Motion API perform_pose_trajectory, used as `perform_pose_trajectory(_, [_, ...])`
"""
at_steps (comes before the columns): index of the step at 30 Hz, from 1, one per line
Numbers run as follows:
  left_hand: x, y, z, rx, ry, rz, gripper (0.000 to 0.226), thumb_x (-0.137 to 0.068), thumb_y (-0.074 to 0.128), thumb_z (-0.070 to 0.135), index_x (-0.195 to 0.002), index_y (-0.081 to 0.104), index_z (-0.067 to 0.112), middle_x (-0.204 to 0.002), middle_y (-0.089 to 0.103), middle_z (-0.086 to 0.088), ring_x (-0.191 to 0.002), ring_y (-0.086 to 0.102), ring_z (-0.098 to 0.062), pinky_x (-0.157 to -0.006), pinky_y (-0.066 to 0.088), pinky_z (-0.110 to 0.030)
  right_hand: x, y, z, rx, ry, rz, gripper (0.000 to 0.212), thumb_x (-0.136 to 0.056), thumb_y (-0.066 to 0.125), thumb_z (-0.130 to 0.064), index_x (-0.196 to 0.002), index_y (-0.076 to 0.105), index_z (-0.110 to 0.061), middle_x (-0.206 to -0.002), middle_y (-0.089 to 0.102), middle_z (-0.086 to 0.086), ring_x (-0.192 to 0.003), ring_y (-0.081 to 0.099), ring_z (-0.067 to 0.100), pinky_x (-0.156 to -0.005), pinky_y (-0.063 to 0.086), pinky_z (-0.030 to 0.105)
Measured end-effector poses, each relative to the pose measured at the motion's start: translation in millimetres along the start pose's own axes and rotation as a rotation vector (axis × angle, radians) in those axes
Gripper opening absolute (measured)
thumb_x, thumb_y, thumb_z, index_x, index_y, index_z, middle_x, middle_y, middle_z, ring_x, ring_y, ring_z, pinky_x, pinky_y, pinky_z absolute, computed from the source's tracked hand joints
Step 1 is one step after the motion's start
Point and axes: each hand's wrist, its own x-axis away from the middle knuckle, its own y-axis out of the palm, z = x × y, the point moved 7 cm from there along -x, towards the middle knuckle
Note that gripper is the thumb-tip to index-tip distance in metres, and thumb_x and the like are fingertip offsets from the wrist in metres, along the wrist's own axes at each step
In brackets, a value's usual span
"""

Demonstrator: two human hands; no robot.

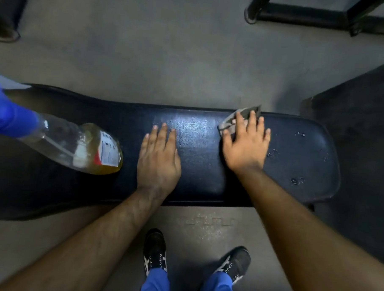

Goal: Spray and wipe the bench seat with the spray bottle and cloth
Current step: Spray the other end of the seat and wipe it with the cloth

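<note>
Pressing flat, the right hand [246, 143] has its fingers spread over a small grey cloth [242, 119] at the far edge of the dark padded surface [203, 174], pinning it under the palm rather than closing around it. The left hand [158, 157] lies open and empty, palm down, near the middle of the surface, seemingly bracing. The long axis of the surface runs from nine to three o'clock, and a scatter of droplets [297, 180] sits toward three o'clock of the cloth hand, at the right end; my guess is the next wipe should sweep that way, and the right hand is clearly the nearer one. A sheen between the two hands suggests that stretch is already wiped. The spray bottle [76, 144], clear with yellowish liquid and a blue head, lies on its side at nine o'clock, just beside the left hand. Its label shows red, white and blue print, too small to read.
</note>
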Motion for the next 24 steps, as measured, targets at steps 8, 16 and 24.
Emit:
perform_pose_trajectory(8, [4.0,7.4,41.6,0.138,0.088,-0.018,0.049,-0.091,0.048,0.01,-0.139,0.05,0.003,-0.152,0.042,-0.016,-0.144,0.034,-0.031,-0.12,0.023,-0.045,46.1,-4.7,38.1,0.089,-0.256,0.035,0.068,-0.094,0.037,-0.055,-0.154,0.038,-0.023,-0.164,0.03,0.013,-0.152,0.023,0.036,-0.124,0.014,0.056])
perform_pose_trajectory(16, [8.9,12.6,70.6,0.322,0.078,0.027,0.042,-0.097,0.042,0.018,-0.134,0.055,0.004,-0.149,0.046,-0.015,-0.143,0.036,-0.029,-0.12,0.025,-0.045,108.8,3.8,53.0,0.071,-0.659,0.063,0.061,-0.094,0.047,-0.05,-0.147,0.051,-0.02,-0.159,0.04,0.013,-0.147,0.036,0.035,-0.119,0.026,0.053])
perform_pose_trajectory(24, [-37.4,35.3,102.6,0.184,0.036,0.021,0.049,-0.097,0.04,0.026,-0.141,0.048,0.006,-0.154,0.037,-0.016,-0.146,0.029,-0.032,-0.121,0.02,-0.044,115.3,3.1,68.7,0.012,-0.507,0.005,0.061,-0.095,0.045,-0.049,-0.151,0.044,-0.025,-0.162,0.034,0.011,-0.152,0.026,0.034,-0.122,0.019,0.055])
